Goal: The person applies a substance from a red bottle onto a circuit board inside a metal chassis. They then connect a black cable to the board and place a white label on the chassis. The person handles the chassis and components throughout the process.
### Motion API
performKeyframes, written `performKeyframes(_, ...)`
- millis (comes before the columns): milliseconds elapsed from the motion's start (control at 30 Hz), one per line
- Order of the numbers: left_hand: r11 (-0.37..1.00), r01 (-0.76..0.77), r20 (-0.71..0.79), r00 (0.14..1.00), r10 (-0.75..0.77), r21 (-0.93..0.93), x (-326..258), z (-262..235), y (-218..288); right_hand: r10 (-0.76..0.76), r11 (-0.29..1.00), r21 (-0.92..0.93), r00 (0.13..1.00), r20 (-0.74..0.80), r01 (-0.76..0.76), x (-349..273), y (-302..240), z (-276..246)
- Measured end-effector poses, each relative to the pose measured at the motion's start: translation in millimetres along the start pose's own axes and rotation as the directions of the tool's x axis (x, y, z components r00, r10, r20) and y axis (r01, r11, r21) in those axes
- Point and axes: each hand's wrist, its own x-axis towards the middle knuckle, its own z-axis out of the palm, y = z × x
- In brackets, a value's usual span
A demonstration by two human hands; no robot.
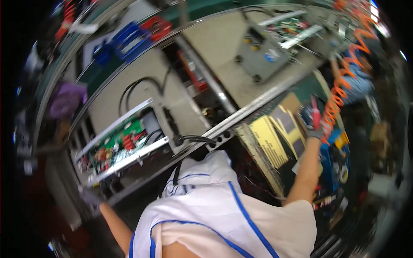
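Note:
My gloved left hand (91, 197) is at the near left corner of an open metal chassis (133, 168). Its fingers are blurred, so whether they grip the frame does not show. Inside the chassis lies a green circuit board (122, 134) with red coils and other parts. Stretched out to the right, my gloved right hand (316, 132) is closed on a red-handled tool (316, 112), its exact kind smeared by motion. An orange coiled hose (340, 92) hangs right beside this hand. Left of it are yellow printed sheets (269, 141) on the side bench.
A metal rail (245, 112) edges the work line. Beyond it stands a grey metal unit (262, 56) with another open chassis. Blue (131, 41) and red bins sit at the far left. A blue toolbox (330, 165) lies at right. Another person (359, 81) is at the far right.

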Motion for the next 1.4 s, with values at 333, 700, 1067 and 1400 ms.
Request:
performKeyframes(333,0.603,0.213,-0.056,0.917,-0.395,-0.769,-24,-9,32,-0.506,0.672,-0.722,0.812,-0.289,0.162,2,-18,4)
performKeyframes(700,0.712,0.269,-0.037,0.924,-0.382,-0.648,-47,-23,83,0.133,0.688,-0.688,0.891,0.434,0.232,-198,177,95)
performKeyframes(1067,0.689,0.314,0.086,0.935,-0.345,-0.653,-3,-16,-8,0.381,0.727,-0.371,0.110,0.918,0.577,-287,267,148)
performKeyframes(1400,0.741,0.324,-0.022,0.910,-0.414,-0.588,-15,-15,7,0.531,0.688,-0.423,-0.012,0.848,0.590,-283,283,149)
